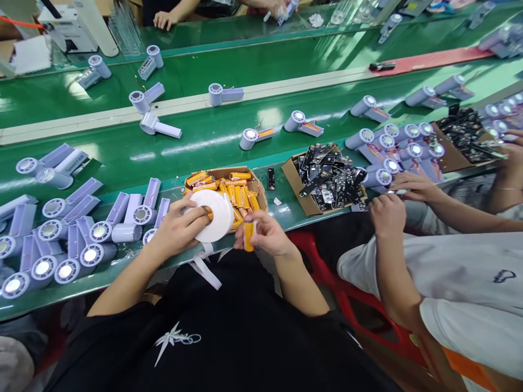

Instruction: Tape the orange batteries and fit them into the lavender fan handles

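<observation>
Left hand gripping white tape roll, fingers reaching core; right hand pinching 1 orange cell; cardboard box of similar cells sitting behind roll.

The single view looks forward and down from the wearer's head — black shirt close at six o'clock, left hand and right hand near mid-frame, green table reaching toward twelve.
</observation>
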`<state>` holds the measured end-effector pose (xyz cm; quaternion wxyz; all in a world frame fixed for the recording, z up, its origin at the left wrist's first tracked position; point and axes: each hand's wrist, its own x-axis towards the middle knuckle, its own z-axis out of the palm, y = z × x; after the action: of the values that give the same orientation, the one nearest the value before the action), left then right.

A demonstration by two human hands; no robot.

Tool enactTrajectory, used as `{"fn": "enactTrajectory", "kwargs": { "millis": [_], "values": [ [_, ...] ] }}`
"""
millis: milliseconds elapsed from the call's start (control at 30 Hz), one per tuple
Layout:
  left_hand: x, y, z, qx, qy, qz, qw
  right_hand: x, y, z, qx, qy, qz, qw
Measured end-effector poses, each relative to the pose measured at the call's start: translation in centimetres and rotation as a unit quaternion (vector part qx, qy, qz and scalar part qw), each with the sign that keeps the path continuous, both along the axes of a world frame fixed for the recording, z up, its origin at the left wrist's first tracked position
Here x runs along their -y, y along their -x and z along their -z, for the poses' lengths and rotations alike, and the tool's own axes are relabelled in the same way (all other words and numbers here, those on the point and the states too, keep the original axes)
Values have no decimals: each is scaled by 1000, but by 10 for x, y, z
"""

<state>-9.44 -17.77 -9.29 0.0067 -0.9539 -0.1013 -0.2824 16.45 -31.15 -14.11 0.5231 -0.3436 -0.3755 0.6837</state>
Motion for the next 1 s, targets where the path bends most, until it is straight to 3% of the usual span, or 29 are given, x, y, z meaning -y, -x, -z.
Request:
{"fn": "enactTrajectory", "kwargs": {
  "millis": [100, 200, 300, 433, 533, 600, 667, 733, 867, 933, 1000],
  "values": [
    [1, 3, 6, -63, -16, 15, 998, 2, -10, -9, 42, -19, 120, 992],
    [1, 3, 7, -106, -47, 36, 993, 1, -12, -21, 128, -36, 165, 977],
    [1, 1, 8, -110, -68, 45, 991, -4, -11, -30, 224, -41, 156, 961],
    [0, -3, 9, -111, -69, 59, 990, -13, -13, -35, 300, -57, 90, 948],
    [2, -10, 8, -114, -54, 46, 991, -18, -7, -29, 240, -36, 107, 964],
    [9, -18, 8, -101, -34, 15, 994, -20, 5, -20, 147, -15, 192, 970],
    [27, -26, 11, -55, -21, -26, 998, -23, 17, -10, 53, 3, 305, 951],
    [53, -33, 17, -5, -1, -48, 999, -28, 17, -5, 0, 14, 361, 932],
    [95, -31, 25, 3, 80, 62, 995, -50, -35, -14, 19, -45, 411, 910],
    [84, -27, 24, -10, 97, 50, 994, -64, -62, -21, 45, -79, 448, 889],
    [52, -23, 21, -47, 110, -10, 993, -74, -68, -22, 44, -74, 425, 901]
  ]
}}
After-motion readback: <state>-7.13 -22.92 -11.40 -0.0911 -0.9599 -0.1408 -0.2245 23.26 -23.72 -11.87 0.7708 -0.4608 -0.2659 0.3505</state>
